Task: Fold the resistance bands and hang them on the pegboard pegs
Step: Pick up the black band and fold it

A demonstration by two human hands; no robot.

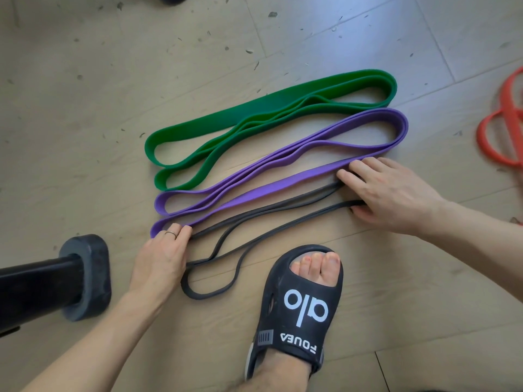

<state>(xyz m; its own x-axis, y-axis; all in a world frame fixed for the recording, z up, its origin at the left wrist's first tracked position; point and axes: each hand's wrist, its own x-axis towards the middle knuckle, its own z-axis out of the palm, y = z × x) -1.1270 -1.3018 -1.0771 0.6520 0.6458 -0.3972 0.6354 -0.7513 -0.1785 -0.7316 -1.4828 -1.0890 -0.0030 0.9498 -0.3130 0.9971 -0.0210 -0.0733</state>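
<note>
While it lies folded on the floor, black band running lower left to upper right, left hand curled on its near end, right hand fingers spread, curled over far end, purple band beside, green band beyond.

1. Green band, plain.
2. Purple band, plain.
3. Thin dark grey band.
4. Orange-red band at the edge.
5. Black sandal, white lettering.
6. Pale beige wood-grain floor, dark specks.
</note>
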